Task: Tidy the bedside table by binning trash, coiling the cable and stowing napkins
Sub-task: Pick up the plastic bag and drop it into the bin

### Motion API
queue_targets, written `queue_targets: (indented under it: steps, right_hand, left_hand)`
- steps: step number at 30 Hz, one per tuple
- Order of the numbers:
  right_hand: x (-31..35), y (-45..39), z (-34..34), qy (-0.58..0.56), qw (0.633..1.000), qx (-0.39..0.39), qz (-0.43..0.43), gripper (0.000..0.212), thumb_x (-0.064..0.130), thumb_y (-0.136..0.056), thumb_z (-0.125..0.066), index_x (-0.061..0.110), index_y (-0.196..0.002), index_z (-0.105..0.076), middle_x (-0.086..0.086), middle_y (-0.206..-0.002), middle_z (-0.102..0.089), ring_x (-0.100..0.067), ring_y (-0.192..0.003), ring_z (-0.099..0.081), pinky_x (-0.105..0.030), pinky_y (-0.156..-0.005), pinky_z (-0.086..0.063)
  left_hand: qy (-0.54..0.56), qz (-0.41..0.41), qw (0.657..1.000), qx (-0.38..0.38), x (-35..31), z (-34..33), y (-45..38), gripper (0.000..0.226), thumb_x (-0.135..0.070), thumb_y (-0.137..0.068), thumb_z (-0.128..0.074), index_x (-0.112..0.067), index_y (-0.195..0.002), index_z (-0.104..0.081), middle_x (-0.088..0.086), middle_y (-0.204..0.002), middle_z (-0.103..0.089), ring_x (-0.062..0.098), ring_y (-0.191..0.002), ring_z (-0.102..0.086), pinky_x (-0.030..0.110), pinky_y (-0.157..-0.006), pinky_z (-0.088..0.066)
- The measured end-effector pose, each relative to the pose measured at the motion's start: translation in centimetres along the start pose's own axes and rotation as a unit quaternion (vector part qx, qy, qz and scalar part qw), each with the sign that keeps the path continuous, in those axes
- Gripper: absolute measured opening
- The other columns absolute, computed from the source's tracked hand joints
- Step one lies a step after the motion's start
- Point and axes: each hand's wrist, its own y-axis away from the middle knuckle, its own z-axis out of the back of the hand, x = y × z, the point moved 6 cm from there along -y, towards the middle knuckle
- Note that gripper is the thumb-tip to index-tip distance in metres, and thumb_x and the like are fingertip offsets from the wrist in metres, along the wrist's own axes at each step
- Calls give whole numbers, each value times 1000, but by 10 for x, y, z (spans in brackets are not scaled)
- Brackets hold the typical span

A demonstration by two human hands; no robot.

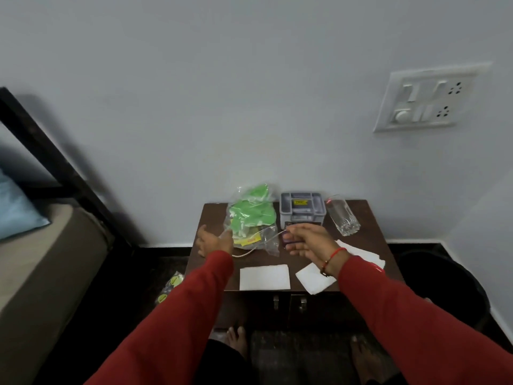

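Cable (273,237) runs sideways between the hands, under the bag (249,218): right hand (308,240) pinches its near end, left hand (213,241) hovers open beside the bag.

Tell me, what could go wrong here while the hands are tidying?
1. The empty glass stands near the table's back right corner, close beyond the right hand. A quick swing of that arm might knock it over.
2. The white cable runs under the plastic bag. Pulling the cable could drag the bag off the table.
3. Two napkins lie at the front edge, under the red sleeves. A sleeve might brush them to the floor.
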Motion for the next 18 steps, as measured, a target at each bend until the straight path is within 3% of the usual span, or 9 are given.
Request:
queue_targets:
  steps: [4, 6, 9, 11, 13, 16, 18]
  right_hand:
    - [-12, -35, -13, 2, 999, -43, 7, 12, 3, -96, -54, 2, -105, -62, -10, -79, -67, -15, -48, -60, -24, -46, -50]
    - [-19, -47, -20, 3, 998, -55, 3, 12, 3, -95, -54, 3, -104, -63, -9, -78, -67, -15, -50, -57, -23, -45, -48]
    - [-26, -53, -28, 9, 999, -46, -9, 10, 1, -94, -55, 6, -99, -63, -8, -77, -64, -16, -54, -55, -23, -45, -46]
    - [-31, -55, -33, 19, 999, -30, -14, 12, -1, -92, -56, 9, -90, -63, -9, -77, -62, -16, -54, -53, -23, -48, -43]
    - [-34, -56, -35, 48, 999, -24, -8, 15, 1, -91, -56, 13, -88, -64, -9, -81, -64, -14, -51, -52, -22, -47, -41]
    - [-27, -53, -39, 107, 993, -25, 36, 10, 9, -93, -58, 14, -98, -66, -6, -86, -68, -12, -55, -53, -22, -47, -42]
    - [-15, -49, -47, 128, 987, -26, 99, 16, 15, -94, -61, 13, -110, -64, -7, -95, -65, -14, -68, -56, -23, -53, -45]
  left_hand:
    - [60, 52, 996, 48, 21, -19, -28, 93, -23, -79, -82, -4, -150, -26, 25, -143, -49, 39, -131, -50, 42, -110, -40]
    - [47, 59, 995, 68, 29, -30, -38, 87, -20, -77, -84, -1, -146, -35, 23, -139, -54, 37, -126, -55, 42, -108, -44]
    - [65, 68, 990, 108, 37, -44, -47, 51, -14, -79, -82, 7, -120, -61, 21, -111, -68, 29, -85, -66, 44, -84, -56]
    - [95, 74, 985, 125, 40, -48, -50, 27, -12, -86, -74, 6, -104, -67, 14, -90, -66, 19, -64, -57, 33, -64, -53]
    - [162, 92, 975, 120, 38, -45, -46, 5, -14, -90, -70, -10, -90, -67, 9, -87, -63, 19, -70, -58, 30, -62, -50]
    - [283, 96, 948, 106, 28, -30, -37, 13, -9, -92, -62, -17, -81, -61, 10, -83, -65, 26, -78, -62, 34, -67, -54]
    - [316, 66, 943, 88, 17, -12, -34, 17, -6, -92, -56, -14, -78, -59, 4, -68, -66, 20, -68, -64, 23, -57, -54]
